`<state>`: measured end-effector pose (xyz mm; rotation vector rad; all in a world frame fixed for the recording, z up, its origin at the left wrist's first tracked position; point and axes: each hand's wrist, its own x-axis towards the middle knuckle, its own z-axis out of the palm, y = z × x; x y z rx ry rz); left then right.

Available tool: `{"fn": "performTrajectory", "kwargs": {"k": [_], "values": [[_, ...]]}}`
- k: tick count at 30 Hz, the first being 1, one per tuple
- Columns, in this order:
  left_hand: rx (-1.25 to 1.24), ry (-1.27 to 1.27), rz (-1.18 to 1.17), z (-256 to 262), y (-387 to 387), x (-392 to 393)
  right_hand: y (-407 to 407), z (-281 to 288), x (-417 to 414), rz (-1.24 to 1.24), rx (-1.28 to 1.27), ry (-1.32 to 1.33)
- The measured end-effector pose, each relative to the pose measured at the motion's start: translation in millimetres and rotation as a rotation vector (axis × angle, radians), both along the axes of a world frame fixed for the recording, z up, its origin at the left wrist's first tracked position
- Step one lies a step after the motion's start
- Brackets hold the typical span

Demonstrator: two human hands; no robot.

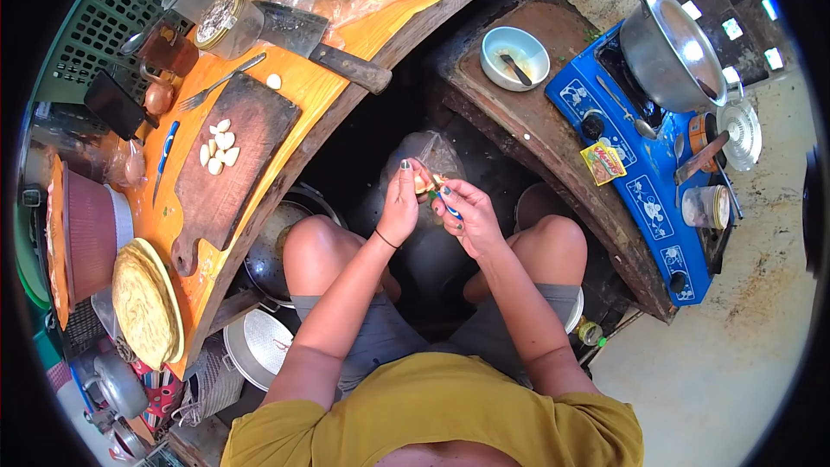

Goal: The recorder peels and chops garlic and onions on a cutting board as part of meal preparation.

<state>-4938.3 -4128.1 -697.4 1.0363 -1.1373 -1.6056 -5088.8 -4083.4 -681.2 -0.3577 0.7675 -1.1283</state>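
Between my knees, my left hand [401, 198] grips a small pale orange-brown piece of food [425, 183], perhaps a shallot or ginger. My right hand [468, 211] is closed around the blue-and-white handle of a small knife [450, 206], its blade against that piece. Below both hands lies a clear plastic bag [425, 149]. Peeled garlic cloves [224, 141] rest on a wooden cutting board [240, 104] at the left, and one more clove [273, 82] lies beyond the board. A second blue-handled knife [167, 148] and a fork [224, 81] are beside the board.
A cleaver [350, 67] overhangs the orange wooden table's edge [324, 133]. Plastic jars and a yellowish round food on a plate [148, 301] stand left. On the right are a pale blue bowl [515, 45], a blue gas stove [648, 198] and a large metal pot [668, 52].
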Motion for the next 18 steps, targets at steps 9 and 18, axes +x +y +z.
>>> {"fn": "performTrajectory", "kwargs": {"k": [9, 18], "values": [[0.215, 0.148, 0.05, -9, -3, 7, -7, -6, 7, -0.096, -0.01, 0.061], [0.11, 0.083, 0.132, -13, -2, 5, -11, -5, 10, -0.142, -0.002, 0.086]]}}
